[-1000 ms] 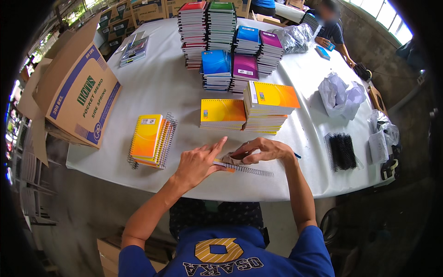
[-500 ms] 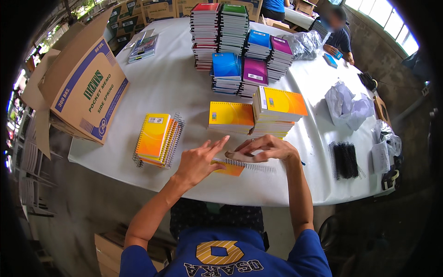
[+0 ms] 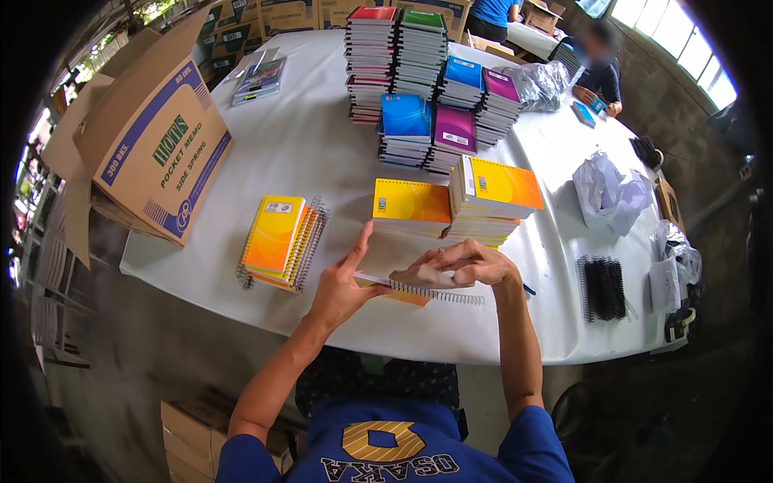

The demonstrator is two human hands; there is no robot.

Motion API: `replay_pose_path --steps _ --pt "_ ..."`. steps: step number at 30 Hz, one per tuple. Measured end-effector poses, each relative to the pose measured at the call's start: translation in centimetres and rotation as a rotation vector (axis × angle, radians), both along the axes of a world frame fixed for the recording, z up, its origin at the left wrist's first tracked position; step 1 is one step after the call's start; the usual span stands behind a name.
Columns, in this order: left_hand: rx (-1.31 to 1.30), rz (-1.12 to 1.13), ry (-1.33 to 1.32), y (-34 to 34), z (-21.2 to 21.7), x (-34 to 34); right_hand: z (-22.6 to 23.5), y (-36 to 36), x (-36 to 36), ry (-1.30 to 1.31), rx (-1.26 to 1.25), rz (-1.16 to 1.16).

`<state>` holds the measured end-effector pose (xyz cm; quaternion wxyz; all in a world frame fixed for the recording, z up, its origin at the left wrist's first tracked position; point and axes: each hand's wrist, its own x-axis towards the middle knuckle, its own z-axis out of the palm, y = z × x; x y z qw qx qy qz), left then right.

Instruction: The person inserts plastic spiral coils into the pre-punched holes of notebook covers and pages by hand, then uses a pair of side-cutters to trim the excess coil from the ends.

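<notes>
A small yellow-orange notebook [image 3: 409, 299] is tilted up on its edge at the near side of the table. My left hand [image 3: 336, 288] grips its left end, thumb along the near face and fingers behind. A dark wire coil [image 3: 457, 299] runs along the notebook's upper edge, its loose tail sticking out to the right. Over that coil, my right hand [image 3: 480, 262] is bent with a greyish cloth-like piece [image 3: 427, 278] at its fingers, touching or nearly touching the wire. Left of my hands lies a stack of yellow notebooks [image 3: 274, 233] with coils on their sides.
Yellow notebook stacks [image 3: 411, 201] stand just beyond my hands, with taller red, green, blue and purple stacks [image 3: 420, 48] behind. A large carton [image 3: 161, 153] is at left. Black coils [image 3: 602, 290] and a white plastic bag [image 3: 609, 193] lie right. Another person [image 3: 600, 76] sits far right.
My left hand has closed further around the notebook's left end, tilting it up more. The right hand stays over the coil, shifted slightly. The whole view has moved a little.
</notes>
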<state>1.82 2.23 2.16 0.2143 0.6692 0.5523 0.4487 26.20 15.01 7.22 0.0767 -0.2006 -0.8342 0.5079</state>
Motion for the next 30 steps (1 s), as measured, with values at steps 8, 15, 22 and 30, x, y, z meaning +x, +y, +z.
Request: replay_pose_path --steps 8,15,22,30 --pt "-0.088 -0.024 -0.243 -0.5 -2.1 -0.4 -0.7 0.0 -1.1 0.069 -0.041 0.014" --pt "-0.110 -0.023 -0.238 -0.5 -2.0 -0.3 1.8 -1.0 -2.2 -0.129 0.031 -0.014" --pt "-0.131 -0.038 -0.274 -0.3 -2.6 -0.3 1.3 -0.8 -3.3 -0.228 0.061 -0.033" --pt "-0.209 -0.113 -0.370 -0.3 -2.6 -1.2 1.3 -1.2 -3.1 -0.153 0.038 -0.069"
